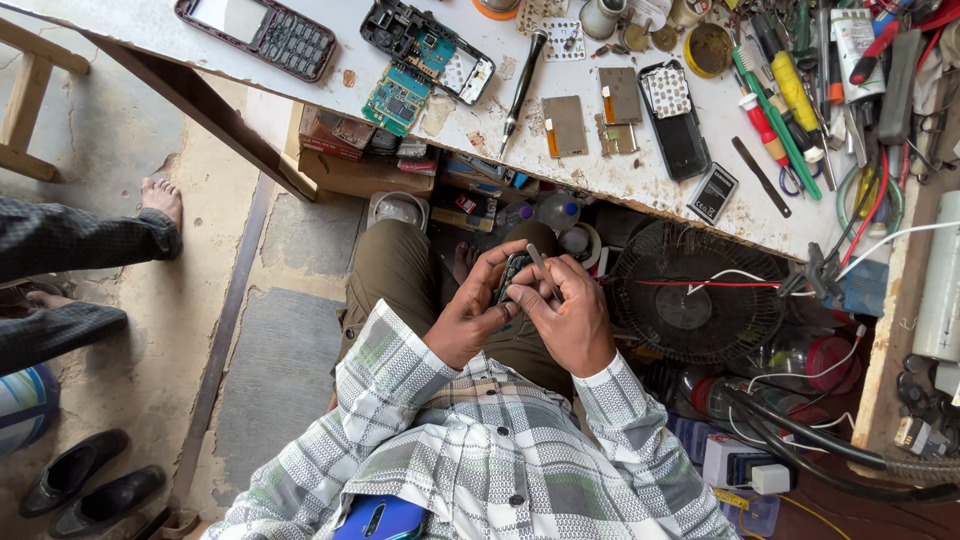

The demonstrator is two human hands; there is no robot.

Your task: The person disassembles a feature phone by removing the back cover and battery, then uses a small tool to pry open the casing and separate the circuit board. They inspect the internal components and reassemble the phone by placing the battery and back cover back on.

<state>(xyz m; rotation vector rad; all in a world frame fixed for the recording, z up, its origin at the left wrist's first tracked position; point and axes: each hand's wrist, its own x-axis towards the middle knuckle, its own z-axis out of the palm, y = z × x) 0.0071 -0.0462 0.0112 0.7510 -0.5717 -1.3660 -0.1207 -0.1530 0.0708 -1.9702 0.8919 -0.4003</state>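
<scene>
Steadied over the lap, a small phone part (512, 272) is clasped by the left hand (470, 315) while, at 3 o'clock, the right hand (572, 320) pinches a thin tool (541, 268) against it.

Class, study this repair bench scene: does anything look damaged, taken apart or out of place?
Yes. On the worktop a black phone lies opened, its green circuit board exposed. The worktop's white surface is chipped and stained along its front edge.

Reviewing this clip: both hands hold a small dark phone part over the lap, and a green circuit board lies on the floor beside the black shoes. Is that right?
Not quite. In the head view the green circuit board lies on the white workbench, not on the floor by the black shoes. The left hand and right hand do hold the small dark phone part over the lap.
</scene>
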